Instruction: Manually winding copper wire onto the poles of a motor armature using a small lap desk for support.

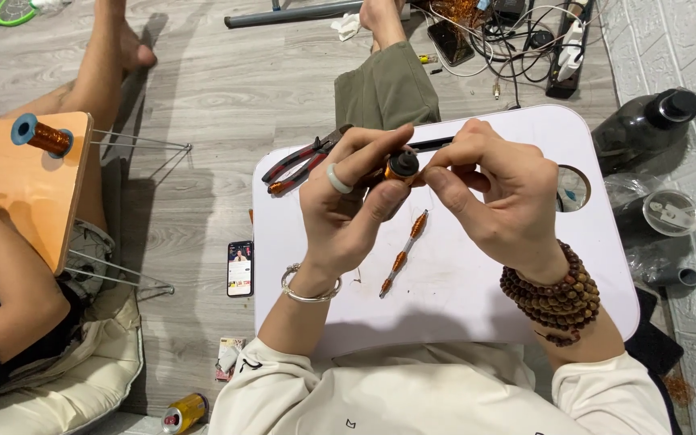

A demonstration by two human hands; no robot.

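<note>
My left hand (346, 201), with a pale ring and a silver bangle, grips a small black spool wound with copper wire (401, 167) above the white lap table (517, 314). My right hand (499, 193), with brown bead bracelets on the wrist, pinches at the same spool from the right. Under my hands lies a thin rod with three copper wire coils (403, 254) on the table. Red-handled pliers (298, 163) rest at the table's far left corner.
A phone (240, 267) lies on the wood floor left of the table. Another person sits at left with an orange board carrying a copper wire spool (40, 135). Cables and a power strip (565, 48) lie at the far side. A dark bottle (646, 121) and a can (183, 412) are nearby.
</note>
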